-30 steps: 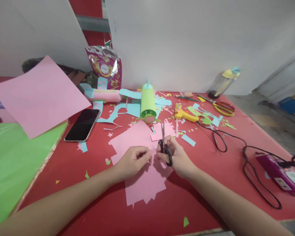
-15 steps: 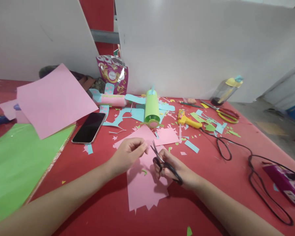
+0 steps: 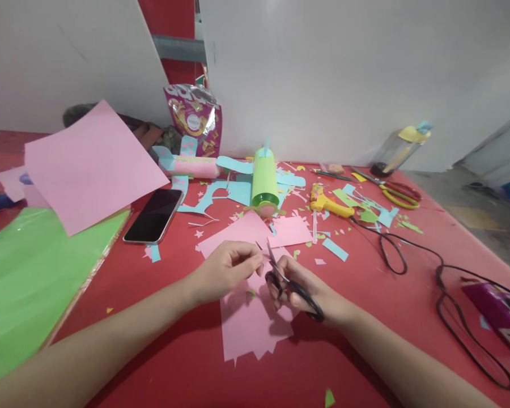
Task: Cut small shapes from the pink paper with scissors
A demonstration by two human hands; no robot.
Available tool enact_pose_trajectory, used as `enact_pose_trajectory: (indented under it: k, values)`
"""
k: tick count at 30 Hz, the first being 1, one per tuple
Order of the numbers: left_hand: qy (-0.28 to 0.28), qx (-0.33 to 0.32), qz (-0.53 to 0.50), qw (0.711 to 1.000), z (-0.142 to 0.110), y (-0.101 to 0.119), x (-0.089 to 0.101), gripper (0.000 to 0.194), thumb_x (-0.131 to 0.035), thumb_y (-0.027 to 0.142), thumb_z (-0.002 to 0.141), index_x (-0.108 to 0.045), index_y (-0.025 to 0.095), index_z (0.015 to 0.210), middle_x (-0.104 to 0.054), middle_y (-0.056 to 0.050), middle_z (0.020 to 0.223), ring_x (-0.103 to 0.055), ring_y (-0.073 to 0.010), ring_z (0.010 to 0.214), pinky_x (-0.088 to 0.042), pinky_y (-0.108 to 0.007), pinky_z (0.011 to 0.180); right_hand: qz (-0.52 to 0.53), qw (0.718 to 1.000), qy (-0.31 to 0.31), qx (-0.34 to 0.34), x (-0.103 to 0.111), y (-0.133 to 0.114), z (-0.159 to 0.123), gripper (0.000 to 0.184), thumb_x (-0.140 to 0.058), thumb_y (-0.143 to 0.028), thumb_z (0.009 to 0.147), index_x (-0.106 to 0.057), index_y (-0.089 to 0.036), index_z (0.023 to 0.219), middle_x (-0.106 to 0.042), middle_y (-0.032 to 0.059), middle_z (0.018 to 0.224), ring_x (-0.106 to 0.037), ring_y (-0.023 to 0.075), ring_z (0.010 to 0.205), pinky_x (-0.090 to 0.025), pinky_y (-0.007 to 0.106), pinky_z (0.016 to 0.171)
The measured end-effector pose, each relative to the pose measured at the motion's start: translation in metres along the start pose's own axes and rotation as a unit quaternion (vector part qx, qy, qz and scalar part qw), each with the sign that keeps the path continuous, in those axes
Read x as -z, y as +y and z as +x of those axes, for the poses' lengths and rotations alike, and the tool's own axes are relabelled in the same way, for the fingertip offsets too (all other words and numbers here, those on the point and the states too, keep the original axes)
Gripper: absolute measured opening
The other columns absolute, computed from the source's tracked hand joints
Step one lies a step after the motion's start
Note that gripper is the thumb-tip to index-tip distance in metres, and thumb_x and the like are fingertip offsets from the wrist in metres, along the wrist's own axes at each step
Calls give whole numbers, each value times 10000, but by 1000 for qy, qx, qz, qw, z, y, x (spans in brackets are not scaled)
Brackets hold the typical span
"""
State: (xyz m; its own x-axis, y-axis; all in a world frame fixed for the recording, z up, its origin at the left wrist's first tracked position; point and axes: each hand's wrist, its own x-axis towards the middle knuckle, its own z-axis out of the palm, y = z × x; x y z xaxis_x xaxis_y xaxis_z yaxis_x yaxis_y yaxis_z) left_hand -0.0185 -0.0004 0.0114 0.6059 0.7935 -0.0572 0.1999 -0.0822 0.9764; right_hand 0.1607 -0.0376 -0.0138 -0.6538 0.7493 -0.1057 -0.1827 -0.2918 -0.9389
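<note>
My right hand (image 3: pixel 297 283) grips black-handled scissors (image 3: pixel 295 288), with the blades a little apart and pointing up and left toward my other hand. Thumb and fingers of my left hand (image 3: pixel 233 265) are pinched together; whatever lies between them is too small to make out. Both hands hover over pink paper (image 3: pixel 249 331) with a jagged lower edge, and a small green scrap rests on it. Just beyond stands a bottle craft wrapped in green paper (image 3: pixel 264 175) with light blue wings. A pink rocket-like tube (image 3: pixel 195 166) with blue fins lies to its left.
A phone (image 3: pixel 153 216), green sheets (image 3: pixel 55 277) and a large pink sheet (image 3: pixel 96 167) occupy the left. On the right are a yellow glue gun (image 3: pixel 331 206) with its cord, red-and-yellow-handled scissors (image 3: pixel 402 195), a clear bottle (image 3: pixel 402 152) and a purple power strip (image 3: pixel 499 317). Paper scraps litter the middle.
The scissor blades have spread wider apart. Both hands stay close together over the pink paper, and the camera view has shifted slightly.
</note>
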Motion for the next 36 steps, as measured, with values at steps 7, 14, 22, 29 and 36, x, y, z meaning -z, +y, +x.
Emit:
enact_pose_trajectory:
  k: [7,14,22,29,36]
  values:
    - [23,11,1,1000,0,3,-4,234,-396,210,736,-424,138,516,-333,57,493,-307,-52,460,-275,-178,453,-3,1000,2,4,0,1,-2,386,-589,-451,676,-328,-195,799,-444,-8,718,-440,101,638,-312,251,589]
    - [38,29,24,999,-2,2,-8,245,-386,238,742,-419,145,518,-357,52,493,-335,-60,463,-287,-184,457,16,1000,-14,-4,-2,0,-1,399,-571,-475,680,-327,-188,809,-454,5,742,-452,98,645,-307,240,578]
    - [68,28,40,997,-5,-2,-14,259,-387,232,765,-419,142,524,-345,59,486,-322,-53,453,-276,-169,437,67,998,-5,-17,-6,4,-2,387,-578,-471,677,-339,-193,803,-455,-7,726,-457,93,627,-315,236,577]
    - [108,61,-33,992,-7,-2,-25,276,-376,260,786,-427,146,540,-375,60,464,-371,-46,421,-315,-147,413,81,997,7,5,-13,6,-1,366,-567,-459,693,-342,-190,798,-449,-19,708,-444,75,593,-331,230,575]
    - [128,55,-88,986,-10,2,-32,281,-376,255,782,-398,164,517,-282,84,399,-290,-37,340,-290,-149,354,81,997,21,4,-19,9,-2,368,-545,-469,706,-315,-194,786,-474,-8,726,-444,65,572,-311,195,510]
